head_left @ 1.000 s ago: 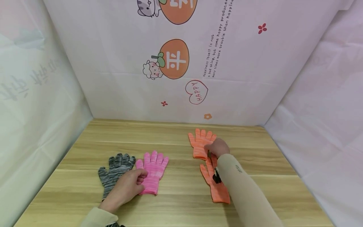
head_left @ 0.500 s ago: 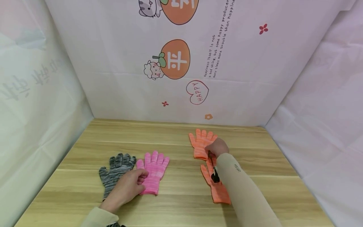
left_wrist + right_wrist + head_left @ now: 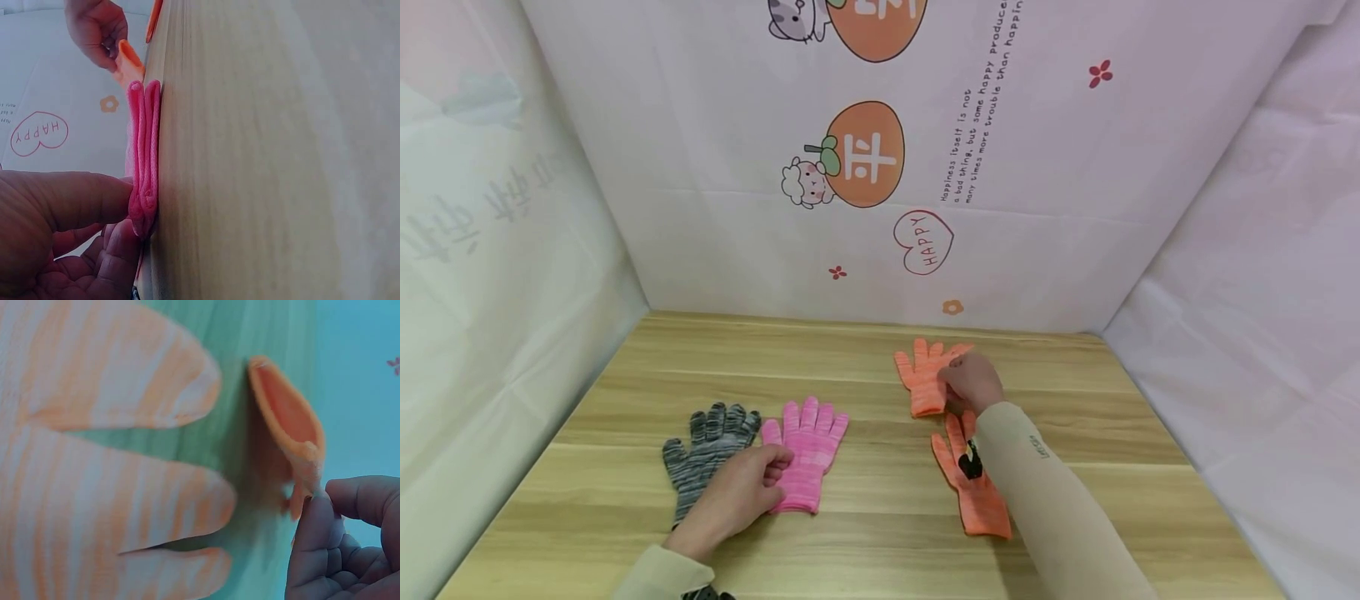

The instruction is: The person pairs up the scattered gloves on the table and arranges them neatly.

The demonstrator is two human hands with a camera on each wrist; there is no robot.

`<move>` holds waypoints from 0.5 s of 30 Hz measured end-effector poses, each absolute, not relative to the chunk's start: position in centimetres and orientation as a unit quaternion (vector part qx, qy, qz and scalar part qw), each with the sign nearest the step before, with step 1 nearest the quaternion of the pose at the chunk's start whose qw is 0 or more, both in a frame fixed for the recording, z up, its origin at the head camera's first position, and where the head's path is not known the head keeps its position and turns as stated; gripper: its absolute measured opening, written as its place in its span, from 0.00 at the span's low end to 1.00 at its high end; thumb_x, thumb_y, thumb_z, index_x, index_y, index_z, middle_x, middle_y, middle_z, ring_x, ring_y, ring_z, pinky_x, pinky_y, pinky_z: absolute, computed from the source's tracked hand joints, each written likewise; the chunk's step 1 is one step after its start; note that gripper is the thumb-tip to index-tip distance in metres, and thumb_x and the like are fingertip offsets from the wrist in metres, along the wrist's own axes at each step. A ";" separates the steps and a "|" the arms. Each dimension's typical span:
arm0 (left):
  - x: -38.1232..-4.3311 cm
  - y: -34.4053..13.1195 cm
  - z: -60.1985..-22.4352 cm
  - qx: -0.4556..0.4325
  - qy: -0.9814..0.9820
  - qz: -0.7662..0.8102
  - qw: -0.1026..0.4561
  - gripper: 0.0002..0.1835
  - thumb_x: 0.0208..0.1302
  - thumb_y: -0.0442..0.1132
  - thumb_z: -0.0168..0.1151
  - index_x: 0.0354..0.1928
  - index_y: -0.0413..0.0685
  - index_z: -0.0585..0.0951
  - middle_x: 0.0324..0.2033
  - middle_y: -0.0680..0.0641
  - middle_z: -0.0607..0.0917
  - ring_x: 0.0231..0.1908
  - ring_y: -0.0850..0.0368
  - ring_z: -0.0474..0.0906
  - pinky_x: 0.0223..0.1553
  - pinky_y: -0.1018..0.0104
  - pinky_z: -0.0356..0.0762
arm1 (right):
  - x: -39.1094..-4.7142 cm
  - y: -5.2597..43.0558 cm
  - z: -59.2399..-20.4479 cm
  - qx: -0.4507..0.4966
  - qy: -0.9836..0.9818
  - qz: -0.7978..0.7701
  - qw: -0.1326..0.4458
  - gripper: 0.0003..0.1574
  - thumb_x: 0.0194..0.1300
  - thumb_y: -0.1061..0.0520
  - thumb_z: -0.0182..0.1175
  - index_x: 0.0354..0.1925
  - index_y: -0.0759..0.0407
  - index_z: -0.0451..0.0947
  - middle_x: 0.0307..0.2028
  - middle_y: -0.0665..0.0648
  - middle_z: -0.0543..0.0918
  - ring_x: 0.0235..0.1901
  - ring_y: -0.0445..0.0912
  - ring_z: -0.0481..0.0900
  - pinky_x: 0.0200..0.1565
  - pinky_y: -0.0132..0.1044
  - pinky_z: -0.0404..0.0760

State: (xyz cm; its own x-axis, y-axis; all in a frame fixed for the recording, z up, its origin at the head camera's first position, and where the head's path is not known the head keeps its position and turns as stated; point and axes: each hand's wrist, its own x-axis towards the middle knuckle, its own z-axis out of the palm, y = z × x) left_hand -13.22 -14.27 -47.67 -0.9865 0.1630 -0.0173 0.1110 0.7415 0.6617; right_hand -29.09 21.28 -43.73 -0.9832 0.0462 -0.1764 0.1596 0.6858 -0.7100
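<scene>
My left hand [image 3: 741, 492] reaches over a grey-black striped knit glove [image 3: 700, 454] and pinches the left edge of a pink knit glove [image 3: 805, 458] near its cuff. In the left wrist view, the thumb [image 3: 94, 197] presses on the pink cuff [image 3: 144, 150], which lies on the table as folded layers. My right hand [image 3: 976, 379] pinches the right side of the farther orange glove [image 3: 925, 383] between thumb and finger. Its cuff [image 3: 287, 412] gapes in the right wrist view, the held side raised. A second orange glove [image 3: 977, 500] lies flat, partly hidden by the right forearm.
The gloves lie on a wood-grain table [image 3: 865, 558]. A white printed sheet [image 3: 722, 250] stands along the back edge, with white sheets [image 3: 1247, 333] at both sides. A small black device [image 3: 970, 462] shows at the right wrist.
The right hand has taken hold of the farther orange glove's right side and lifted it slightly; that glove now tilts and has shifted a little. The left hand stays in place on the pink glove.
</scene>
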 end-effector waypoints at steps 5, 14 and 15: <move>-13.2 -14.3 -47.6 0.073 0.932 0.353 0.037 0.22 0.53 0.26 0.72 0.53 0.44 0.86 0.41 0.52 0.87 0.41 0.63 0.81 0.46 0.60 0.84 | -28.5 20.6 -42.5 0.015 0.920 -0.388 0.052 0.24 0.66 0.61 0.53 0.15 0.50 0.58 0.11 0.48 0.58 0.12 0.44 0.54 0.21 0.37 0.59; -13.1 -14.3 -47.5 0.072 0.932 0.353 0.042 0.23 0.54 0.27 0.73 0.54 0.44 0.86 0.42 0.52 0.87 0.41 0.63 0.81 0.47 0.59 0.84 | -26.3 19.0 -40.2 -0.015 0.893 -0.446 0.050 0.26 0.70 0.59 0.56 0.19 0.51 0.55 0.15 0.49 0.58 0.17 0.44 0.56 0.27 0.37 0.73; -13.1 -14.3 -47.5 0.072 0.932 0.353 0.042 0.23 0.54 0.27 0.73 0.54 0.44 0.86 0.42 0.52 0.87 0.41 0.63 0.81 0.47 0.59 0.84 | -26.0 18.8 -39.9 -0.019 0.888 -0.457 0.051 0.26 0.71 0.59 0.57 0.20 0.51 0.55 0.15 0.49 0.57 0.17 0.44 0.56 0.28 0.37 0.75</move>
